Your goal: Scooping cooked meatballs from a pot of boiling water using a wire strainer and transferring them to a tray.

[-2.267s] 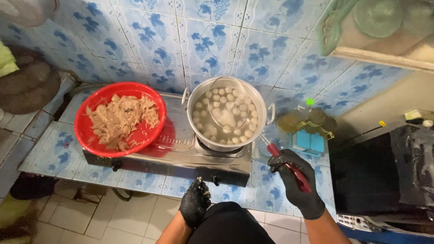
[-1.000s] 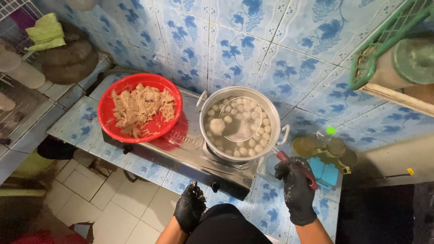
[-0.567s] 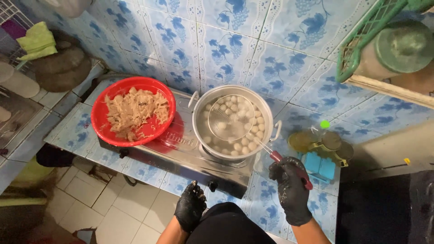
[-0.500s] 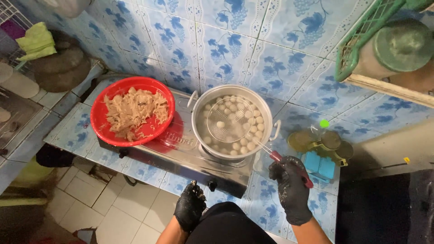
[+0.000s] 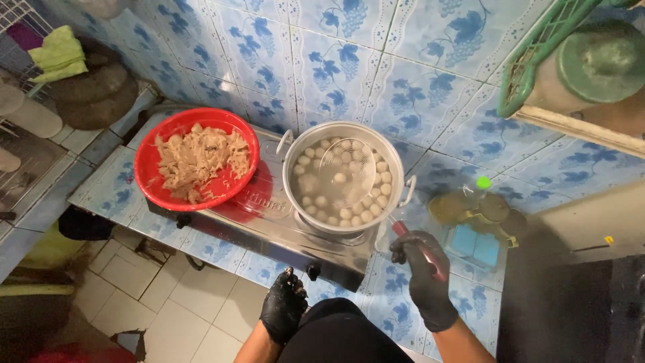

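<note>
My right hand (image 5: 426, 274), in a black glove, grips the red handle of a wire skimmer (image 5: 348, 177) whose round mesh head hangs over a steel pot (image 5: 344, 177). The pot stands on a steel gas stove (image 5: 269, 218) and holds water with several pale round balls. My left hand (image 5: 283, 311), also in a black glove, hangs low in front of the stove near its knob, holding nothing. A red bowl (image 5: 196, 165) of shredded pale meat sits on the stove's left burner.
Blue-patterned tiles cover the wall and counter. Bottles and a blue box (image 5: 476, 222) stand right of the pot. A green wire rack (image 5: 578, 60) with a pot hangs at the upper right. Cloths and a dark pan (image 5: 87, 94) lie at the upper left. Floor tiles lie below.
The skimmer's mesh head has come up over the pot. My left hand stays low in front of the stove. The view shifted slightly.
</note>
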